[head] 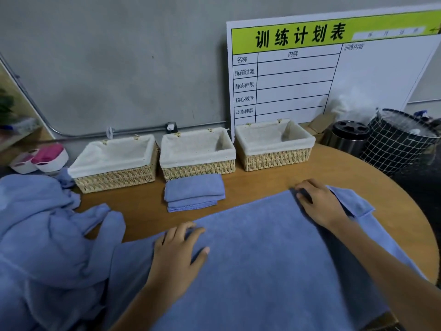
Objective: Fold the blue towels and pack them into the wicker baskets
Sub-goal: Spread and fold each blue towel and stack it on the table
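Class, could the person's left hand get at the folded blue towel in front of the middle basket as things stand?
Probably yes. The left hand rests on the spread towel, holding nothing, and only bare table lies between it and the folded towel.

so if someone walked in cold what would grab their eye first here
Most likely the big blue towel spread across the near half of the round wooden table, with the left hand and right hand on its far edge. Next, the row of three wicker baskets with white liners along the wall, a folded blue towel lying in front of the middle one. A heap of unfolded blue towels fills the left side.
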`<action>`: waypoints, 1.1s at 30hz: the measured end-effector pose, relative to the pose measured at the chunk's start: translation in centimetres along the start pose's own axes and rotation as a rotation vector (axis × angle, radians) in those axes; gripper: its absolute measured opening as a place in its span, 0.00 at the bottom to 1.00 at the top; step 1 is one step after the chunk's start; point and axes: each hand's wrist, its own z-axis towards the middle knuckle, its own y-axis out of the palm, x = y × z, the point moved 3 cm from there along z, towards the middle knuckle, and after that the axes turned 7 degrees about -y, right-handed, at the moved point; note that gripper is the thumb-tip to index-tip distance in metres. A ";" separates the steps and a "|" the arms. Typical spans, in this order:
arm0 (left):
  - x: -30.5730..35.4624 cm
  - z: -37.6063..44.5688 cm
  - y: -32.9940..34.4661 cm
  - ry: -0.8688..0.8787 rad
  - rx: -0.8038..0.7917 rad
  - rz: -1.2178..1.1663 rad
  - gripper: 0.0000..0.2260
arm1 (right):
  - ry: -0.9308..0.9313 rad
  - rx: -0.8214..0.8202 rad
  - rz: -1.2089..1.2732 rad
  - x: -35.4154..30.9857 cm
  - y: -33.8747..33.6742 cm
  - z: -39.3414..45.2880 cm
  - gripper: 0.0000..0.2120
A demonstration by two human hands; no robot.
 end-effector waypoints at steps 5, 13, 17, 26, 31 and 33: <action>-1.5 1.8 0.4 0.063 -0.107 -0.042 0.24 | 0.020 -0.029 -0.006 0.3 0.2 -0.1 0.09; -3.2 0.3 0.0 -0.120 -0.052 0.092 0.28 | 0.113 -0.244 -0.091 2.4 -0.8 -1.6 0.22; -5.2 1.1 0.1 -0.153 -0.168 0.065 0.39 | 0.138 -0.328 -0.096 2.7 -1.3 -1.4 0.25; -9.1 0.8 -0.4 -0.249 -0.234 0.172 0.48 | 0.255 -0.410 -0.064 5.5 -3.4 -0.9 0.25; -9.8 1.3 -1.2 -0.244 -0.270 0.190 0.50 | 0.269 -0.396 0.212 5.4 -4.9 0.4 0.23; -10.3 1.4 -1.2 -0.249 -0.280 0.192 0.50 | 0.306 -0.330 0.161 6.2 -5.6 0.7 0.21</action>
